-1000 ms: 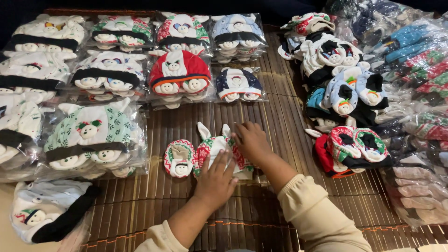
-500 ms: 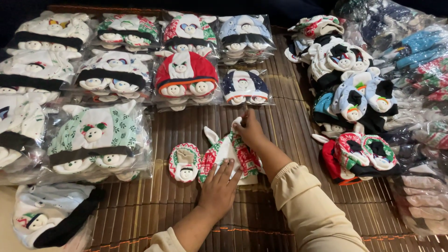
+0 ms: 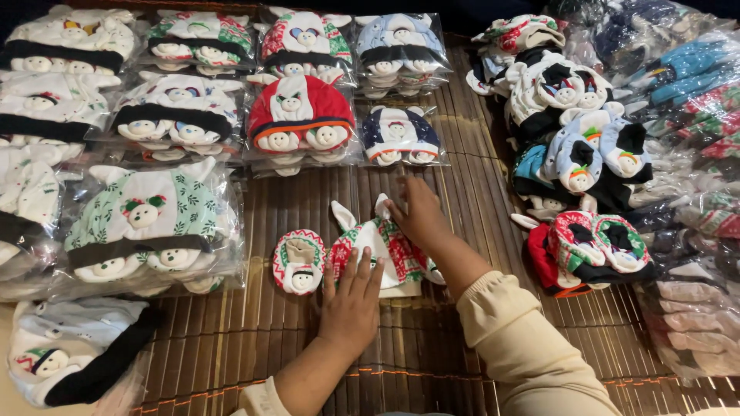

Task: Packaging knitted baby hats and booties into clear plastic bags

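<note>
Red-and-green patterned baby hat lies on the bamboo mat, beside a matching bootie. Left hand presses flat on its lower edge, fingers spread; right hand pinches its top ear

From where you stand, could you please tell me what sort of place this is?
Probably a stall or shop display of baby wear. Bagged hat-and-bootie sets lie in rows on a bamboo mat, more stock is piled at the right, and both hands flatten a patterned hat.
</note>
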